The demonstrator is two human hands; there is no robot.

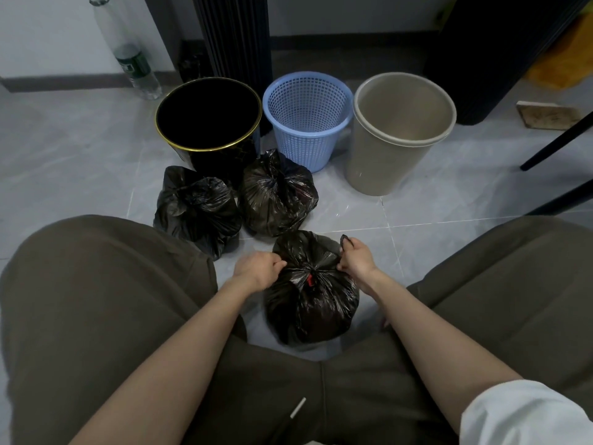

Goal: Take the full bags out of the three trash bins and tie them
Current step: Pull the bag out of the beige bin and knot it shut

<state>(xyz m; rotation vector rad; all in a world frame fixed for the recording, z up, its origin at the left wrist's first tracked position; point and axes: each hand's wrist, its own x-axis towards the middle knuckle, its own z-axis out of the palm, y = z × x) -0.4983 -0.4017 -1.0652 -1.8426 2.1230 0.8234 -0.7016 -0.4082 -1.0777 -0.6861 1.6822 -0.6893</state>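
The left hand (256,268) has its fingers curled round one gathered ear of the third bag (311,303). The right hand (356,258) pinches the other ear, with a tail of black film poking up past its knuckles. The bag sits on the floor directly between the two hands, its neck drawn into a knot (309,272) midway between them.

The step in hand looks like cinching this last knot. To do it well, both hands should probably pull outward, level and evenly, so the knot seats low on the neck. Film this thin is likely to stretch or tear under a jerk from one side, so a steady pull seems wiser. A second crossing would probably stop it slipping.

Just beyond the left hand lies a tied bag (197,210) of glossy, crinkled black film, lumpy in outline. Past it stands the black bin (208,146), round and smooth with a thin gold rim, its inside too dark to read. Ahead of the gap between the hands sits the second tied bag (277,197), puckered at its neck. Beyond the right hand is the blue basket (306,123), a rigid plastic lattice that tapers downward. Farther right is the beige bin (401,133), matte and smooth-walled with a rolled lip. The floor (80,162) is pale glossy tile.
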